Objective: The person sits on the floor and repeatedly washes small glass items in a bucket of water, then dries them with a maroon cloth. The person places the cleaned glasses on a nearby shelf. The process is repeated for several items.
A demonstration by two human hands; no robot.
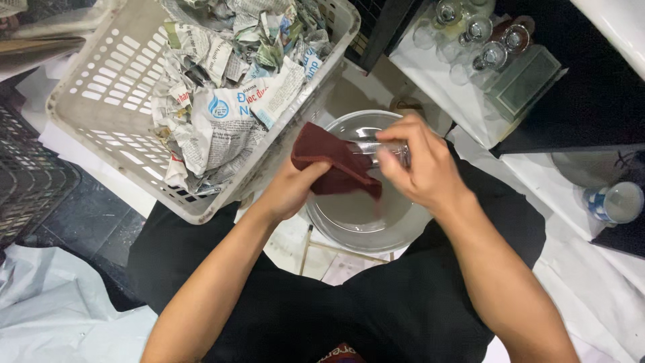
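Observation:
My left hand (290, 188) grips a dark red cloth (332, 161) and presses it against a clear glass (383, 149). My right hand (418, 165) is closed around that glass from above. Both hands are over a round metal basin (356, 228) that sits low between my knees. The glass is mostly hidden by my fingers and the cloth.
A white plastic basket (101, 87) full of crumpled newspaper (228, 94) stands at the left. Several clear glasses (480, 40) stand upside down on a white surface at the upper right. A blue-and-white cup (615, 203) lies at the right. A black crate (27, 181) is at far left.

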